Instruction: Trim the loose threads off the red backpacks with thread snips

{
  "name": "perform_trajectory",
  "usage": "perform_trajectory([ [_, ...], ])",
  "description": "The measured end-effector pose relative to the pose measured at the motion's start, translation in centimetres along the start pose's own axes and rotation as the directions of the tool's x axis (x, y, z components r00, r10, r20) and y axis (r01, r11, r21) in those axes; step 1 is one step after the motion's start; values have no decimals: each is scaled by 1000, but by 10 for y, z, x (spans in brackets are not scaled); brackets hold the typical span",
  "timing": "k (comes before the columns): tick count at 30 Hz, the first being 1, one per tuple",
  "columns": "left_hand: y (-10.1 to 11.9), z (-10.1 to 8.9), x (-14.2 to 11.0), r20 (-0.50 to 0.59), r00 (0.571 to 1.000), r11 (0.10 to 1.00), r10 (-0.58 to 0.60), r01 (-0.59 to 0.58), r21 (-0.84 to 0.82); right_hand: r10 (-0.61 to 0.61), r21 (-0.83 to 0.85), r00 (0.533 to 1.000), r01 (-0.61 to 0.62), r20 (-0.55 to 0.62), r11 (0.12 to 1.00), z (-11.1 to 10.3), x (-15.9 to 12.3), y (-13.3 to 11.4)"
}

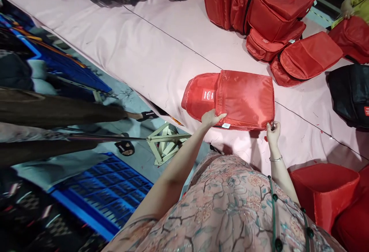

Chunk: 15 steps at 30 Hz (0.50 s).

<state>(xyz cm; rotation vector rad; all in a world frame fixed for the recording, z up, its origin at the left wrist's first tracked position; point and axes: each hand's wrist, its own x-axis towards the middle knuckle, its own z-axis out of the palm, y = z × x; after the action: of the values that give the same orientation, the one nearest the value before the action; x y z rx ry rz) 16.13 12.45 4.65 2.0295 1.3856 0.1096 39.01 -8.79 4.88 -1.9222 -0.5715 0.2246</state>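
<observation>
A red backpack (246,98) lies flat on the pink-covered table, with a small label patch (208,95) on its narrower left part. My left hand (211,118) grips its near edge, thumb stretched over the fabric, beside a white tag (225,126). At the near right corner, my right hand (273,132) is closed in a pinch against the bag. Something small and dark shows between those fingertips, too small to make out.
Several red bags (276,11) are piled at the far right, and a black bag (350,94) sits at the right edge. More red bags (325,190) stand near right. Blue crates (115,190) and a person's legs (57,109) are at left. Another person's hand (346,9) appears top right.
</observation>
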Motion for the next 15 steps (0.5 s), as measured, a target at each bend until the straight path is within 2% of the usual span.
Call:
perform_trajectory([
  [3, 11, 6, -12, -21, 998, 998, -56, 56, 13, 13, -6, 999, -13, -29, 1000, -3, 19, 6],
  [6, 31, 23, -38, 14, 998, 986, -53, 55, -156, 41, -58, 988, -51, -151, 997, -12, 49, 8],
  [7, 39, 31, -48, 71, 997, 962, 14, 6, -272, 38, -94, 979, -58, -199, 994, -16, 59, 6],
  [8, 46, 40, -59, 138, 981, 911, 134, -67, -406, 25, -129, 970, -57, -241, 990, -20, 68, 2],
  [10, 59, 53, -77, 208, 890, 769, 405, -208, -605, -18, -159, 955, -31, -296, 987, -27, 78, -8],
  [11, 64, 57, -83, 204, 845, 718, 495, -266, -643, -40, -152, 953, -7, -300, 988, -28, 78, -15],
  [12, 66, 57, -87, 184, 821, 701, 540, -318, -639, -57, -133, 956, 19, -289, 991, -28, 75, -23],
  [13, 66, 56, -89, 152, 823, 711, 548, -361, -604, -69, -107, 962, 42, -263, 993, -26, 69, -31],
  [15, 57, 45, -87, 50, 868, 762, 494, -405, -506, -88, -49, 979, 81, -184, 996, -20, 48, -47],
])
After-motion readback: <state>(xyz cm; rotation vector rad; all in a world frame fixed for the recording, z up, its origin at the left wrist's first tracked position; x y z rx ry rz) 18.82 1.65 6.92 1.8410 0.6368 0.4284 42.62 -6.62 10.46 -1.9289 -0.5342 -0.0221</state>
